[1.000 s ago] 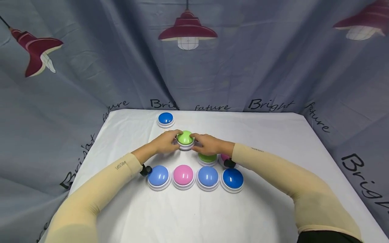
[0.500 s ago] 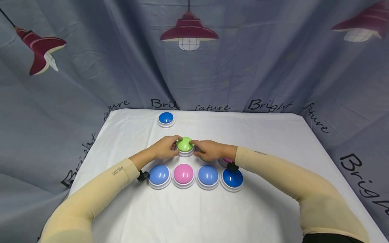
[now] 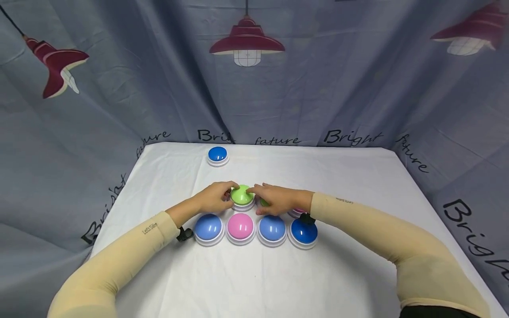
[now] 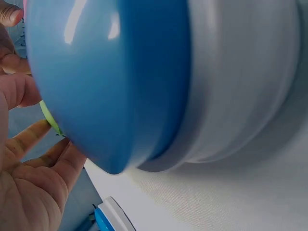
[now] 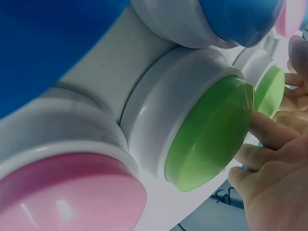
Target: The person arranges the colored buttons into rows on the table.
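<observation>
Between my two hands sits a green dome push button (image 3: 241,195) on a white base. My left hand (image 3: 214,196) grips its left side, fingers on the dome and thumb low by the base. From the other side my right hand (image 3: 278,198) holds it, index fingertip on the dome's right edge. A second green button (image 5: 209,137) stands under the right hand, mostly hidden in the head view. In front are a light blue button (image 3: 208,228), a pink button (image 3: 240,227), another light blue button (image 3: 272,229) and a dark blue button (image 3: 304,231).
A lone dark blue button (image 3: 217,154) stands at the table's back edge. Another pink button (image 5: 72,192) is under the right wrist. White cloth covers the table (image 3: 246,282); a grey-blue curtain (image 3: 318,88) hangs behind.
The green button has come nearer to the front row, and both hands have moved toward the body with it. The other buttons have stayed in place.
</observation>
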The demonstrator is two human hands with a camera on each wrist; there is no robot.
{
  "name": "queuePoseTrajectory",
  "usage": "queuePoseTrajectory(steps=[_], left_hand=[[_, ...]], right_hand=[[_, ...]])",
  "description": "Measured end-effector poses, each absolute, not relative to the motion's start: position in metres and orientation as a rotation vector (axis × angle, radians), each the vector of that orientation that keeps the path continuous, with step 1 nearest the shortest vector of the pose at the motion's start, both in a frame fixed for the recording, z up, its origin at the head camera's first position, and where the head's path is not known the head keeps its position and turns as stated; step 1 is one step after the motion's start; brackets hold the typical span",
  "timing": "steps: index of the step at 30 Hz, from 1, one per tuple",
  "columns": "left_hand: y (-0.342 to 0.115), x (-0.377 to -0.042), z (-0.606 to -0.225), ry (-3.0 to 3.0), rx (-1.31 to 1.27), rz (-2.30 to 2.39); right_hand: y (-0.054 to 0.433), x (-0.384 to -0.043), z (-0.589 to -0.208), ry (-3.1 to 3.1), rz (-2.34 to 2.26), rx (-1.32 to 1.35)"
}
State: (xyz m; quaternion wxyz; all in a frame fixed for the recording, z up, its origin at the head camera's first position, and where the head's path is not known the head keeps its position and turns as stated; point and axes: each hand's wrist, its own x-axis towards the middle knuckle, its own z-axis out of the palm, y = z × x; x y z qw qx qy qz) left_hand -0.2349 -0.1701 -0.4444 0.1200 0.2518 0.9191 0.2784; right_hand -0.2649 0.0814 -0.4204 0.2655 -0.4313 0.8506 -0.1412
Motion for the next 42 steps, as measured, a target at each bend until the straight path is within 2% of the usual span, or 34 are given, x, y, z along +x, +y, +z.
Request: queuePoseTrajectory(steps=[13, 24, 32, 42], left_hand=[[-0.175, -0.227, -0.445, 2.652, 0.752, 0.873], [-0.183, -0.232, -0.444, 2.637, 0.669, 0.845], [-0.207, -0.257, -0.439, 2.706, 0.601, 0.851], [-0.235, -0.294, -0.435, 2.793, 0.305, 0.824]], right_hand=[[0.082, -0.258, -0.422, 2.306, -0.330, -1.189], [0.077, -0.268, -0.422, 2.352, -0.327, -1.179], [0.063, -0.301, -0.418, 2.384, -0.367, -1.188], [0.032, -0.352, -0.419, 2.426, -0.429, -1.149]])
